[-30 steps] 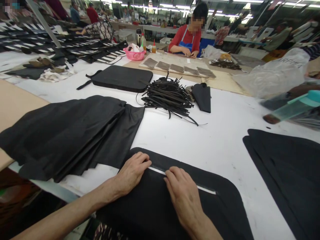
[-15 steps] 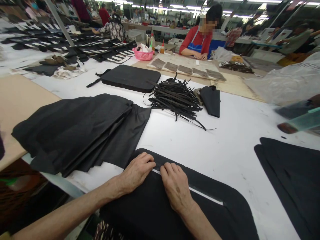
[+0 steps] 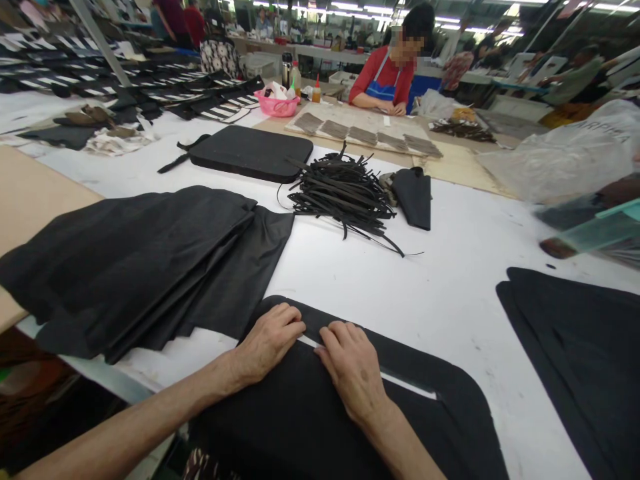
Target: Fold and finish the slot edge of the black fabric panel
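Note:
In front of me at the table edge lies a black sheet panel [image 3: 410, 427] with rounded corners. A narrow white line [image 3: 410, 385] runs lengthwise near its far edge; whether it is a slot or tape I cannot tell. My left hand [image 3: 274, 339] is closed, fingers curled and pinching the panel at the line's left part. Just right of it, my right hand [image 3: 353, 370] also has its fingers bent down onto the panel across the line, thumb towards the left hand. The fingertips of both hands are partly hidden.
Black sheets [image 3: 130, 260] lie overlapping at left, more black panels [image 3: 575, 347] at right. Beyond are a bundle of black strips [image 3: 345, 190], a thick black pad [image 3: 250, 153] and a pink basket [image 3: 276, 103]. A person in red [image 3: 385, 77] works across the table.
My right hand has shifted slightly along the white line, and its thumb now shows apart from the fingers. The left hand keeps its place on the panel. The whole view has drifted a little.

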The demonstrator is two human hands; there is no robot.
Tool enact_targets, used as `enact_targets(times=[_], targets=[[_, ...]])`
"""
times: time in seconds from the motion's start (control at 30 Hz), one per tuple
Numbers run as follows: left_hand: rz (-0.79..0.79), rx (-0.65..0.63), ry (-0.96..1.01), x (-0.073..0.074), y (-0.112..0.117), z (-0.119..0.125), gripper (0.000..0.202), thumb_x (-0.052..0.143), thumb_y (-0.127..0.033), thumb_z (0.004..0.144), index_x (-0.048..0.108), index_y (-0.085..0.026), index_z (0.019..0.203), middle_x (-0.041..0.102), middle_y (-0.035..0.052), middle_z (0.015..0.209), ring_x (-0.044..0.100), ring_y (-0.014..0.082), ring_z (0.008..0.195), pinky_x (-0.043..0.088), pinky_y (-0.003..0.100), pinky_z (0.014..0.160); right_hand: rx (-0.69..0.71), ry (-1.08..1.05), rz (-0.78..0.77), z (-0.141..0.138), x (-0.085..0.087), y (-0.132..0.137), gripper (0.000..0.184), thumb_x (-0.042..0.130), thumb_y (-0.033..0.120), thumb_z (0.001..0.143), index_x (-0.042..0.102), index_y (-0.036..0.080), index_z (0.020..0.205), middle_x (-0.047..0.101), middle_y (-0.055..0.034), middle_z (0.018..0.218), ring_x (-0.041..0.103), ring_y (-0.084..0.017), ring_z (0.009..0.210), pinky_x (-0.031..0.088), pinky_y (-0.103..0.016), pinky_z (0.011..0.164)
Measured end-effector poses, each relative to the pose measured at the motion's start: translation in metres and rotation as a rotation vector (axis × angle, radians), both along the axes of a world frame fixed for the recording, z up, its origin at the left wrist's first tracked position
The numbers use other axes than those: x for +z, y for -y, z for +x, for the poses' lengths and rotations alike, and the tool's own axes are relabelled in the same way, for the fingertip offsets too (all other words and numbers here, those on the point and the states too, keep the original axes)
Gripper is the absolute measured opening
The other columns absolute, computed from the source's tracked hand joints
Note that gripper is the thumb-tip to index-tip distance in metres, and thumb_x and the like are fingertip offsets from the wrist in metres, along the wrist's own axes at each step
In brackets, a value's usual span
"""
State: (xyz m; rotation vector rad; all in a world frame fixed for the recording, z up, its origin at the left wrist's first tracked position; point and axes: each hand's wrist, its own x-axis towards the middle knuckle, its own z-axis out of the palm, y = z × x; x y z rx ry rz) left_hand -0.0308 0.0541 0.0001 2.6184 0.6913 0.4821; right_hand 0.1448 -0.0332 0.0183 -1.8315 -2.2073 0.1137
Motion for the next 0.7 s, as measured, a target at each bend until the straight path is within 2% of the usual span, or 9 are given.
enact_targets(times=[0.17, 0.27, 0.37, 0.53, 0.7], targets=[[0.036, -0.028, 0.001, 0.0, -0.001, -0.001, 0.018, 0.038, -0.012, 0.091, 0.055, -0.016, 0.088, 0.051, 0.0047, 0.09, 0.044, 0.0166, 0.082, 0.041, 0.031, 0.074, 0.008, 0.146, 0.06, 0.011, -0.006, 0.011, 0.017, 0.051, 0.007, 0.085, 0.058, 0.014, 0.099, 0.054, -0.0083, 0.09, 0.048, -0.024, 0.077, 0.039, -0.037, 0.066], [0.069, -0.061, -0.014, 0.0, -0.001, -0.001, 0.019, 0.036, -0.012, 0.091, 0.054, -0.016, 0.092, 0.053, 0.0056, 0.092, 0.045, 0.0169, 0.083, 0.042, 0.031, 0.075, -0.049, 0.092, 0.107, 0.026, -0.008, 0.026, 0.022, 0.041, 0.007, 0.089, 0.058, 0.012, 0.102, 0.055, -0.0101, 0.093, 0.048, -0.025, 0.079, 0.039, -0.038, 0.068], [0.067, -0.07, -0.032, 0.0, -0.002, -0.001, 0.019, 0.036, -0.011, 0.091, 0.054, -0.016, 0.094, 0.053, 0.006, 0.094, 0.045, 0.0173, 0.084, 0.042, 0.032, 0.076, -0.157, -0.016, 0.085, 0.042, -0.007, 0.044, 0.025, 0.035, 0.009, 0.091, 0.057, 0.013, 0.1, 0.055, -0.0094, 0.091, 0.049, -0.025, 0.08, 0.04, -0.038, 0.07], [0.049, -0.068, -0.035, 0.001, -0.004, 0.001, 0.018, 0.036, -0.012, 0.091, 0.053, -0.017, 0.093, 0.053, 0.0056, 0.095, 0.045, 0.0176, 0.085, 0.04, 0.033, 0.077, -0.289, -0.108, 0.056, 0.061, -0.004, 0.065, 0.024, 0.033, 0.013, 0.093, 0.057, 0.016, 0.093, 0.054, -0.007, 0.087, 0.05, -0.023, 0.08, 0.041, -0.037, 0.071], [-0.025, -0.044, -0.033, 0.005, -0.005, 0.004, 0.015, 0.036, -0.015, 0.092, 0.051, -0.017, 0.09, 0.051, 0.0043, 0.094, 0.045, 0.0173, 0.086, 0.039, 0.033, 0.078, -0.356, -0.169, 0.016, 0.069, -0.004, 0.07, 0.024, 0.033, 0.017, 0.094, 0.055, 0.019, 0.085, 0.052, -0.0051, 0.083, 0.048, -0.022, 0.077, 0.04, -0.036, 0.07]])
